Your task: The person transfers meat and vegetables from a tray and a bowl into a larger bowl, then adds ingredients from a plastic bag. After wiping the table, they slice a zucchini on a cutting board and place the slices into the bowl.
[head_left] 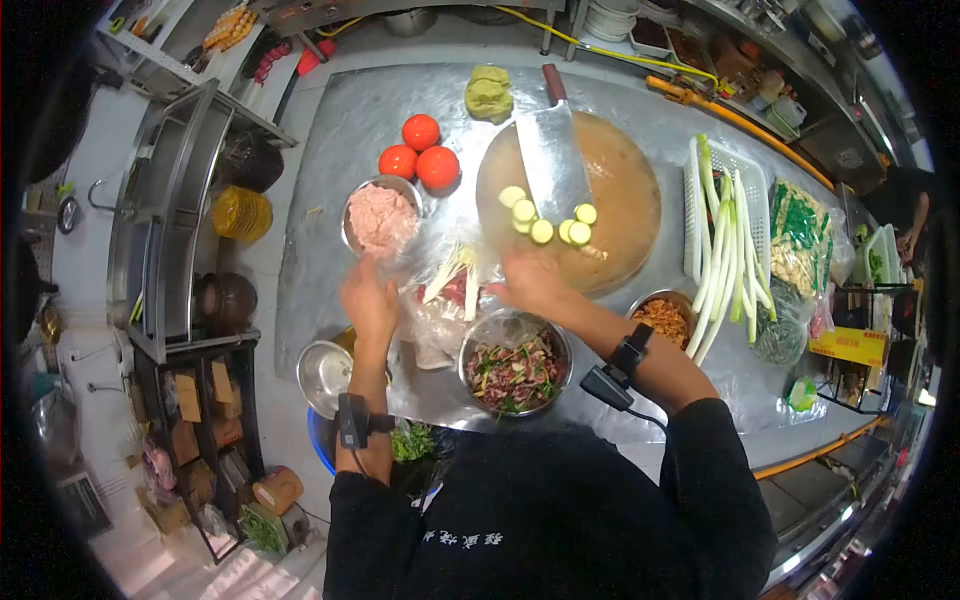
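Observation:
A clear plastic bag (pixel 430 330) with red meat and pale strips of food (pixel 457 280) lies between my hands. My left hand (pixel 370 298) is closed on the bag's left side, just below a metal bowl of pink minced meat (pixel 381 220). On the other side, my right hand (pixel 530 279) pinches the bag's edge, its fingers slightly blurred. Under that hand is a bowl of mixed meat and greens (pixel 513 373). A cleaver (pixel 555 160) rests on the round chopping board (pixel 625 200) beside pale green slices (pixel 541 231).
Tomatoes (pixel 438 167) and a green lump (pixel 488 94) are at the back. To the right are a bowl of brown food (pixel 661 318), scallions (pixel 738 240) over a white basket (pixel 692 200), and bagged food (pixel 800 235). An empty-looking metal bowl (pixel 325 376) stands at front left.

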Demonstrator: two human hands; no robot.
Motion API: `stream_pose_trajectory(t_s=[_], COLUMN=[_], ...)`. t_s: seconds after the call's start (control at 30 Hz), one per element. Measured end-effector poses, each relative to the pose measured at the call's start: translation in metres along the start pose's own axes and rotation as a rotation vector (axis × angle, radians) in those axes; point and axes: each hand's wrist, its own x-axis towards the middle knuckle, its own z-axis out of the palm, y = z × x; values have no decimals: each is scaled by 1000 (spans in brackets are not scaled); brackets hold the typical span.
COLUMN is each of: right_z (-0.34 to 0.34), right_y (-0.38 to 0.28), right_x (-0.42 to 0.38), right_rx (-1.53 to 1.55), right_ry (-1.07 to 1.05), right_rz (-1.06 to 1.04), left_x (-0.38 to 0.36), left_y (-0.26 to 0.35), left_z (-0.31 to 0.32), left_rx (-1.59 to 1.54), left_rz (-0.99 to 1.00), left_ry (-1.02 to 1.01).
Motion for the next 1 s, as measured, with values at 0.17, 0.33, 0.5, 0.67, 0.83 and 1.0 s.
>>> stream_pose_trajectory(t_s=[0.17, 0.33, 0.5, 0.67, 0.83, 1.0], right_z=[9, -50, -117, -121, -28, -21], right_y=[4, 14, -15, -31, 13, 29], right_x=[6, 10, -29, -108, -163, -168], right_rx=[12, 201, 219, 24, 131, 433], right_ry=[24, 115, 247, 570, 600, 519], right_rz=[32, 44, 36, -334, -542, -282], left_x=[7, 27, 18, -55, -166, -188], left_y=[-19, -2, 29, 24, 37, 46], left_z=[-10, -53, -123, -127, -66, -41], left_rx=[-349, -809, -1041, -700, -463, -863], left_rz=[-204, -377, -307, 242, 405, -139], left_ry=[-167, -293, -317, -111, -135, -128])
